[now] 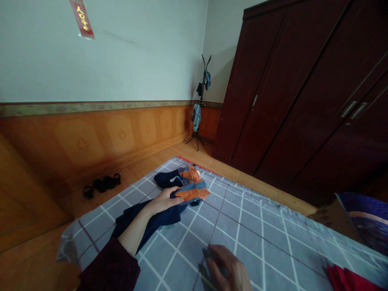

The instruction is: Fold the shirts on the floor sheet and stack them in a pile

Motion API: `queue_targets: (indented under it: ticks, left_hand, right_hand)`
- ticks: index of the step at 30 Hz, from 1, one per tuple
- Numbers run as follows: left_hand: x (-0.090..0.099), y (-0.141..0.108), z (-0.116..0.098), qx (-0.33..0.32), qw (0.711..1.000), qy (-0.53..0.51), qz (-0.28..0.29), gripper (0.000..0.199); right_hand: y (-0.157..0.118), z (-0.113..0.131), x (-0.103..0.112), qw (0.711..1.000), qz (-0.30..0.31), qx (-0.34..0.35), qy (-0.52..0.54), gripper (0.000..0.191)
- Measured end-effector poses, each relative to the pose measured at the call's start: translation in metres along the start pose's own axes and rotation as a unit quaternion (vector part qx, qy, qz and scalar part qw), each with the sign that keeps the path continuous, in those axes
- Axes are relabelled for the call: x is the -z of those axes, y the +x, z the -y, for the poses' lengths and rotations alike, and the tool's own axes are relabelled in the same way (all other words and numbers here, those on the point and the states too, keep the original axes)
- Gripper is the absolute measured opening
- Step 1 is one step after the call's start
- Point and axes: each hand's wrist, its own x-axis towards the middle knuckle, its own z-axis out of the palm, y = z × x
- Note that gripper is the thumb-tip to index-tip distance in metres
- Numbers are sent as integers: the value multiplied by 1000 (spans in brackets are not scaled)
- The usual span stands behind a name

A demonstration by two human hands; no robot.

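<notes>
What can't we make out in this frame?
All in the head view:
Left hand: its back hides the palm; grip on the navy cloth unclear.
Right hand: fingers blurred; forearm cut off by bottom edge.
Red cloth: cut off by bottom edge.
Red wall strip: top cut off by upper edge.

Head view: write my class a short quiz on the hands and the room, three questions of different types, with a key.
1. Which of the camera wearer's hands is on the navy-and-orange garment? A) the left; B) the right; C) neither.
2. True or false: in the picture, the coat rack stands to the left of the dark wardrobe.
3. Fill in: pale lines divide the grey cloth under the garment into a pattern of ____.

Key:
1. A, the left hand.
2. True.
3. Squares.
</notes>
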Motion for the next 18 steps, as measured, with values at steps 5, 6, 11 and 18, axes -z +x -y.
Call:
queue_targets:
  ticks: [5, 6, 11, 18]
  left_hand:
    - [-26, 1, 2, -14, 988, -133, 81, 49]
    - [-28, 1, 3, -13, 989, -126, 76, 48]
    - [-31, -3, -3, -66, 996, 8, 66, 42]
    - [-25, -6, -8, -55, 995, 35, 77, 52]
  right_hand:
    - [36, 1, -15, 976, -82, -138, 145, 69]
    - [44, 2, -16, 970, -88, -152, 169, 72]
    - [87, 15, -24, 928, -48, -215, 301, 74]
    - [108, 16, -33, 859, -108, -214, 452, 48]
